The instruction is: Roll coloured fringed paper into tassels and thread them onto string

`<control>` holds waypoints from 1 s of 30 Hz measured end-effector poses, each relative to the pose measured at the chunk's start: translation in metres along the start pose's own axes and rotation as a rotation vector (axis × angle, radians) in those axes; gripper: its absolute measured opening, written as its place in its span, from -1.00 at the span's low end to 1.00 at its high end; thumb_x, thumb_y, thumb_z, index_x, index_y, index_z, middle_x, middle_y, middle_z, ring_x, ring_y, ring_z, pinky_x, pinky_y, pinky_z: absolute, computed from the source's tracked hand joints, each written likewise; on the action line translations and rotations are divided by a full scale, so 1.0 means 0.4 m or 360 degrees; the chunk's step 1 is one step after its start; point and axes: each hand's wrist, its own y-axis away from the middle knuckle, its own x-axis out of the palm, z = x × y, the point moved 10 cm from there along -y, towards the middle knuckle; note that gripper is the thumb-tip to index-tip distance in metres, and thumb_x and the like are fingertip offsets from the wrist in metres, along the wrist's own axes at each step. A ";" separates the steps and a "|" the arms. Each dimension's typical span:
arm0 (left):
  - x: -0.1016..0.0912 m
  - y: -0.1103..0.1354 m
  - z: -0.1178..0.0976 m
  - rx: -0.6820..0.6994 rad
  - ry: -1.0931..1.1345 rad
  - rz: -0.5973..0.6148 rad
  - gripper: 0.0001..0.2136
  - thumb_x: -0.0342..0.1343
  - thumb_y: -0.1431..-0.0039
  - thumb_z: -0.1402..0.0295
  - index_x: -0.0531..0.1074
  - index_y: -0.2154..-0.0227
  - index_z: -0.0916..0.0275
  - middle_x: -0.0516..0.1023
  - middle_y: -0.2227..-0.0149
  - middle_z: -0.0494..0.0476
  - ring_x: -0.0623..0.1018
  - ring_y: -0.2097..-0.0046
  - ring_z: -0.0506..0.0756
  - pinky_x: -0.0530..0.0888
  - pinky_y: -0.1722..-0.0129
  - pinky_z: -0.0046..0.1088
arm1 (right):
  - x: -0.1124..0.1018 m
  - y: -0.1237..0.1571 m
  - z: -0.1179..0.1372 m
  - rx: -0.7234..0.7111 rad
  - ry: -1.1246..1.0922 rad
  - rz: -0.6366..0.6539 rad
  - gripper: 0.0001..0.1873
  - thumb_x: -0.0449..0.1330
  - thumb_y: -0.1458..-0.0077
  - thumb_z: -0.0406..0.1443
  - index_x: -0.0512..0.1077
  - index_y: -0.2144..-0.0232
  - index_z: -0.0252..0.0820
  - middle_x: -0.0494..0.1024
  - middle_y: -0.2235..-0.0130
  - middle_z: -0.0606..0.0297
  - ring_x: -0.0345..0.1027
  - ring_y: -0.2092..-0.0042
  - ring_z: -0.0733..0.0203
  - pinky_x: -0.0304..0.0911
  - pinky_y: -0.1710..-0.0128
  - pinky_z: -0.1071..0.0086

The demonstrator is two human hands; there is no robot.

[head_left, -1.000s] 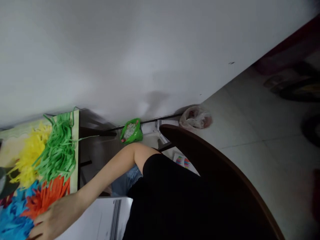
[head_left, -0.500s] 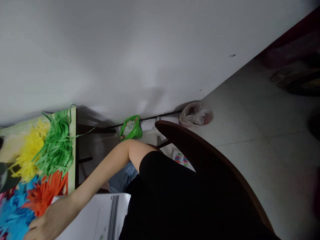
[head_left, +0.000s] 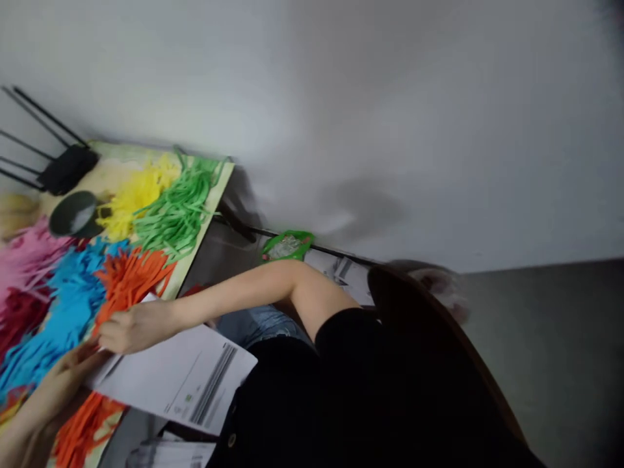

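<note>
My right hand reaches out from a black sleeve and grips the upper edge of a white printed sheet of paper. Its fingers are closed on the sheet beside a pile of orange paper strips. My left hand comes in at the bottom left and pinches the sheet's left corner. The sheet hangs over the edge of the table. Heaps of blue strips, green strips, yellow strips and pink strips cover the table.
A dark bowl and a black stand with thin rods sit at the table's far end. A green bag lies on the floor by the wall. A dark curved chair back is beside me. More orange strips lie near the bottom left.
The view has swung and shows more of the table. My right hand has left the blue and orange strips and now grips the white sheet. My left hand has come into view on the sheet.
</note>
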 end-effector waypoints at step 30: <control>-0.040 0.116 0.133 0.0550 0.0291 -0.0098 -0.65 0.28 -0.05 0.05 0.63 0.37 0.31 0.63 0.40 0.11 0.54 0.38 0.06 0.42 0.35 -0.49 | 0.058 0.129 -0.099 0.1030 -0.2135 0.0081 -0.68 0.20 -0.20 -0.11 0.64 0.31 -0.20 0.66 0.34 0.25 0.50 0.34 0.18 0.36 0.35 0.38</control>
